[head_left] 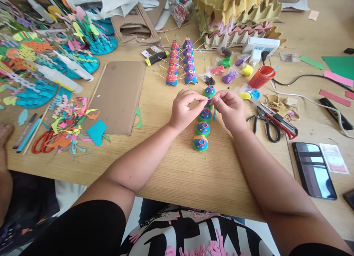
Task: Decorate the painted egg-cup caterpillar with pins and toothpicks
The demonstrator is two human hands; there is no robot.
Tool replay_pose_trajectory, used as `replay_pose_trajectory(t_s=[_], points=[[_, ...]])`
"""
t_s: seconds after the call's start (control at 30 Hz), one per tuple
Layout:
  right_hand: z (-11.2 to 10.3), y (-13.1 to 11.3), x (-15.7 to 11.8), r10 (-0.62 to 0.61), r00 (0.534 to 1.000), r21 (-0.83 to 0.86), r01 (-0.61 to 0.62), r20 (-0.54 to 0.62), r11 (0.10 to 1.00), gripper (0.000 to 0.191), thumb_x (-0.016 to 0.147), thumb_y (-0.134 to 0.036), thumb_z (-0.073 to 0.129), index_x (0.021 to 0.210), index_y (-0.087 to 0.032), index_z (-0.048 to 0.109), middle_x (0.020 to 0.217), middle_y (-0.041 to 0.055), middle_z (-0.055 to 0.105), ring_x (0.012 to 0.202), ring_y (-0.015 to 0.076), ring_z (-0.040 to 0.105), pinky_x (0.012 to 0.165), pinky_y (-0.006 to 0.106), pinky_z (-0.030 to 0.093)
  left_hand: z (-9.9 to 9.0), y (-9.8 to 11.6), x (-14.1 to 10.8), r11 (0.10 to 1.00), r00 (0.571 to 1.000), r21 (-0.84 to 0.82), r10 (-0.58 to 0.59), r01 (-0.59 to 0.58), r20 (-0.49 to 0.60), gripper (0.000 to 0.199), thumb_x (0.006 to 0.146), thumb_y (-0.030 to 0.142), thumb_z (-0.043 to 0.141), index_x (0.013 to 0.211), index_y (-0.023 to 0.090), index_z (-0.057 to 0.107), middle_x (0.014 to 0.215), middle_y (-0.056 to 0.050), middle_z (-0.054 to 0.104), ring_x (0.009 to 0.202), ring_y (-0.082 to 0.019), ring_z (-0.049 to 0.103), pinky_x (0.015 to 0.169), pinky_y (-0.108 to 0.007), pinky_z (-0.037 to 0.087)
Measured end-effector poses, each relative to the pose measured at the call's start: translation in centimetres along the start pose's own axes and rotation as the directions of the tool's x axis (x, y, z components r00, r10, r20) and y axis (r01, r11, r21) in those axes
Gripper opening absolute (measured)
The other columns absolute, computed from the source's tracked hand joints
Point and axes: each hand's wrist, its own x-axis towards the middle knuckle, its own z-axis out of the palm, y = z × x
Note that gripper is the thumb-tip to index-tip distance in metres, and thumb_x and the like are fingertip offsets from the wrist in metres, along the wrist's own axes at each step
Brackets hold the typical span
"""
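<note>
Nothing printed reads clearly: the black shirt [199, 234] below both hands carries large white letter shapes, cut off and folded; the round red label [179, 13] on a plastic bag beyond the left hand is too small to make out, as is any print on the card [334, 158] to the right of the right hand.

Five domed figures [202, 129] stand in a line on the counter [166, 167], running from between the hands towards the body. They are blue on top and green round the base, with pinkish-red rings, small pale dots and, on some, curved mouths; the one nearest the body also shows tan.

The left hand [206, 100] and right hand [215, 99] meet over the far end of this line, each with thumb and forefinger tips closed together; what, if anything, they pinch is too small to tell.

Just beyond the left hand stand red figures [171, 78] and purple figures [190, 77], bristling with sticks. Beyond the right hand are bagged lumps of colour [229, 77] and a red cup [261, 78]; right of it lies a red cutter [279, 119].
</note>
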Motion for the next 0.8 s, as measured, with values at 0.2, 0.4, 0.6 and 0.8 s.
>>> replay_pose_trajectory(t_s=[0.2,0.4,0.6,0.8], points=[[-0.1,0.5,0.1,0.023,0.999,0.019,-0.023,-0.027,1.000,0.051,0.072,-0.073,0.084,0.081,-0.024,0.071,0.074,-0.0007,0.069,0.061,0.0100,0.054,0.056,0.026,0.047,-0.1,-0.2,0.0,0.992,0.999,0.121,0.032,-0.034,0.020,0.008,0.097,0.030,0.072,0.093,0.025,0.078,0.089,-0.002,0.080,0.089,-0.018,0.071,0.087,-0.036,0.056],[0.0,0.9,0.3,0.054,0.999,0.047,-0.054,0.004,0.997,0.050,0.074,-0.072,0.083,0.083,-0.024,0.071,0.077,0.0006,0.072,0.061,0.0105,0.057,0.054,0.025,0.047,-0.1,-0.4,-0.1,0.988,1.000,0.155,-0.003,0.000,0.022,0.012,0.098,0.033,0.070,0.094,0.025,0.078,0.088,-0.002,0.079,0.087,-0.018,0.069,0.087,-0.037,0.055],[0.0,1.1,0.4,0.047,0.998,0.073,-0.049,0.030,0.996,0.052,0.068,-0.068,0.090,0.093,-0.026,0.073,0.078,-0.0006,0.071,0.066,0.0128,0.063,0.058,0.027,0.053,-0.2,-0.2,0.0,0.989,1.000,0.147,-0.016,0.013,0.021,0.012,0.098,0.032,0.070,0.093,0.025,0.078,0.089,-0.003,0.079,0.088,-0.018,0.070,0.086,-0.037,0.055],[0.2,0.6,0.0,-0.029,0.999,-0.038,0.028,-0.027,0.999,0.049,0.071,-0.070,0.087,0.091,-0.026,0.072,0.078,0.0001,0.069,0.073,0.0155,0.066,0.066,0.031,0.058,-0.1,-0.2,0.0,0.991,1.000,0.131,0.016,-0.018,0.010,0.010,0.097,0.030,0.071,0.092,0.025,0.079,0.088,-0.002,0.079,0.086,-0.018,0.070,0.085,-0.035,0.056]])
